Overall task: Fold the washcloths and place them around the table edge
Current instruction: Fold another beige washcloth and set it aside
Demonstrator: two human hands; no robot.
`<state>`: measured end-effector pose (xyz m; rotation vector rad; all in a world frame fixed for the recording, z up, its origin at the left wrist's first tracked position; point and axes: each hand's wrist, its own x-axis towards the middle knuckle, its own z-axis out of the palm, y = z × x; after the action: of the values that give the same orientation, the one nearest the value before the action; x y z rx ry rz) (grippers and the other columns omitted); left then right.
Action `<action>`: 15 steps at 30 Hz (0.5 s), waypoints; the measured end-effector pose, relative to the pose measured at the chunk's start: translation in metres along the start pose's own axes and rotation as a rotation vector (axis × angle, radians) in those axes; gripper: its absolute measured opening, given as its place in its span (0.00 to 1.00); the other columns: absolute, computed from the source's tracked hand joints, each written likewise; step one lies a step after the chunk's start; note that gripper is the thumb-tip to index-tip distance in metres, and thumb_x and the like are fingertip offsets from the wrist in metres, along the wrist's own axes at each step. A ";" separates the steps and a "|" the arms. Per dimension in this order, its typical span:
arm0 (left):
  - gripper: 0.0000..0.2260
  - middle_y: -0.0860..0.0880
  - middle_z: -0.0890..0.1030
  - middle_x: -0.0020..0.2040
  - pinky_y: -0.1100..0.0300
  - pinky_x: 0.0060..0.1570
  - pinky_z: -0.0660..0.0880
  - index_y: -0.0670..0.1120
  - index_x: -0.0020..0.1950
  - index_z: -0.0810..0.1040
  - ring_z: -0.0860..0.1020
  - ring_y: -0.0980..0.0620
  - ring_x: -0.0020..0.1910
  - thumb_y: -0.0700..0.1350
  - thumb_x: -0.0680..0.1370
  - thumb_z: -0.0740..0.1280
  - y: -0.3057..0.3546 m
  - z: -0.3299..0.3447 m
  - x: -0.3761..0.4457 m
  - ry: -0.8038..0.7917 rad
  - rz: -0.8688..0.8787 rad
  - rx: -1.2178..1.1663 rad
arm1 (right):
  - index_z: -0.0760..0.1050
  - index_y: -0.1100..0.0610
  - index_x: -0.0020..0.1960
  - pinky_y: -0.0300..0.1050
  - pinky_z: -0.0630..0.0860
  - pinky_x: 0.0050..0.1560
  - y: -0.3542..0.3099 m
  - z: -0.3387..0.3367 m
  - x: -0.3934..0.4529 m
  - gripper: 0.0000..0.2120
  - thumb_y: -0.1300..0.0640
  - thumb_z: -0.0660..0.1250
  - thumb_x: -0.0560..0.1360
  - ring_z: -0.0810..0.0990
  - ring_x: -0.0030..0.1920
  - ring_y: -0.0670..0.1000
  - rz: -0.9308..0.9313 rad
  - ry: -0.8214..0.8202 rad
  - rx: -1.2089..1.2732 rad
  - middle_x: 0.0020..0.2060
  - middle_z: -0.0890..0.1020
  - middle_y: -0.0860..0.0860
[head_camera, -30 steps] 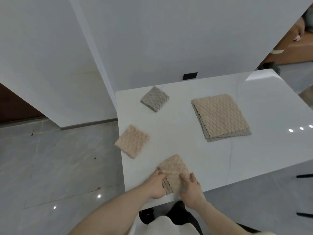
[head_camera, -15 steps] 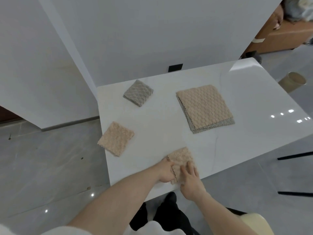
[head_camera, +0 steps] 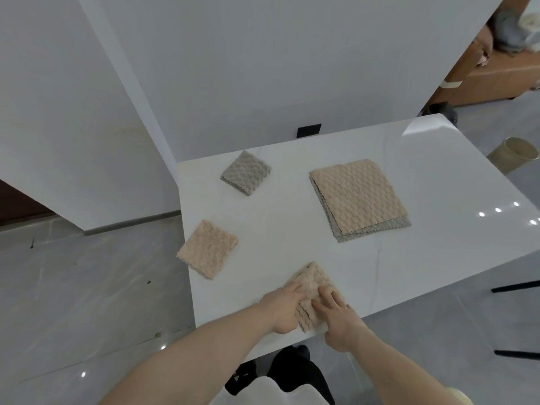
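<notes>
A folded beige washcloth (head_camera: 314, 283) lies at the near edge of the white table (head_camera: 292, 229). My left hand (head_camera: 282, 309) rests on its left side, fingers laid over the cloth. My right hand (head_camera: 337, 315) presses flat on its right side with straight fingers. Another folded beige washcloth (head_camera: 208, 248) sits at the table's left edge. A folded grey washcloth (head_camera: 246, 176) lies near the far left corner. A stack of unfolded washcloths (head_camera: 359, 198), beige on top and grey below, sits in the middle.
A white wall panel stands behind the table, with a black socket (head_camera: 309, 130) on it. A beige bin (head_camera: 514, 153) stands on the floor to the right. Black chair legs (head_camera: 515, 287) show at the right edge. Grey tiled floor surrounds the table.
Both hands have stayed on the near beige washcloth, shifting slightly over it. The camera view has moved, so the table sits differently in the frame.
</notes>
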<state>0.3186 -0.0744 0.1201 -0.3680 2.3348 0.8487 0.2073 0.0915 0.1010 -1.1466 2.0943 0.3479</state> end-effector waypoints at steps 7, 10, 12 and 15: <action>0.35 0.50 0.47 0.83 0.47 0.73 0.67 0.49 0.83 0.46 0.61 0.45 0.79 0.42 0.80 0.60 -0.010 0.007 0.002 -0.184 -0.068 0.240 | 0.59 0.49 0.77 0.53 0.70 0.68 -0.007 -0.010 -0.013 0.33 0.62 0.59 0.73 0.62 0.73 0.58 0.104 -0.053 0.044 0.80 0.48 0.47; 0.35 0.52 0.47 0.83 0.49 0.75 0.64 0.50 0.83 0.45 0.58 0.47 0.80 0.42 0.80 0.59 -0.012 0.009 0.003 -0.189 -0.065 0.233 | 0.60 0.50 0.76 0.53 0.74 0.63 -0.001 -0.007 -0.019 0.32 0.62 0.59 0.73 0.68 0.68 0.58 0.150 -0.085 0.008 0.77 0.57 0.50; 0.33 0.51 0.57 0.81 0.49 0.73 0.67 0.50 0.82 0.53 0.63 0.46 0.78 0.43 0.78 0.59 -0.012 0.010 0.005 -0.153 -0.057 0.201 | 0.58 0.50 0.78 0.52 0.74 0.64 0.006 -0.008 -0.023 0.33 0.60 0.61 0.75 0.67 0.69 0.58 0.167 -0.094 0.009 0.77 0.56 0.50; 0.26 0.50 0.69 0.71 0.49 0.65 0.72 0.49 0.76 0.66 0.71 0.44 0.70 0.44 0.77 0.61 -0.011 0.009 0.007 -0.025 -0.043 0.127 | 0.56 0.51 0.78 0.51 0.73 0.64 0.016 -0.014 -0.025 0.34 0.58 0.62 0.74 0.66 0.71 0.57 0.169 -0.037 0.065 0.79 0.54 0.50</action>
<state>0.3225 -0.0775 0.1054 -0.3504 2.3351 0.6767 0.1967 0.1090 0.1267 -0.9211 2.1596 0.3744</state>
